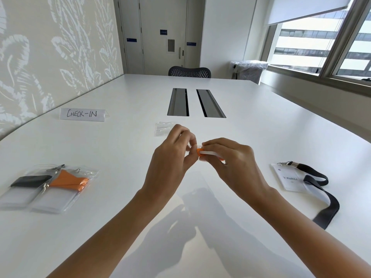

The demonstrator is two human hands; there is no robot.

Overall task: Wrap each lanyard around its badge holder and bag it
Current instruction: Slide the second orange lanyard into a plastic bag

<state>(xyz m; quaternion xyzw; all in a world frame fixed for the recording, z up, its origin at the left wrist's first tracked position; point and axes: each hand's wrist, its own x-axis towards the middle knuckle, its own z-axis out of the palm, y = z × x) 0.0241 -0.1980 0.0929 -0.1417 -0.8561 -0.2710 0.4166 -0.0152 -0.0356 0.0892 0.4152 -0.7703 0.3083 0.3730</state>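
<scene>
Above the table's middle, both hands hold a badge holder seen edge-on, with an orange lanyard wound around it. My right hand grips the holder from the right. My left hand pinches its left end. Just beyond them an empty clear bag lies flat. On the left lie two filled bags, one holding a black lanyard, the other an orange lanyard. At the right, a loose badge holder lies with its black lanyard unwound.
A folded "CHECK-IN" sign stands at the back left. Two cable slots are set into the white table. A dark chair sits at the far end, and a plastic-covered bin stands by the window.
</scene>
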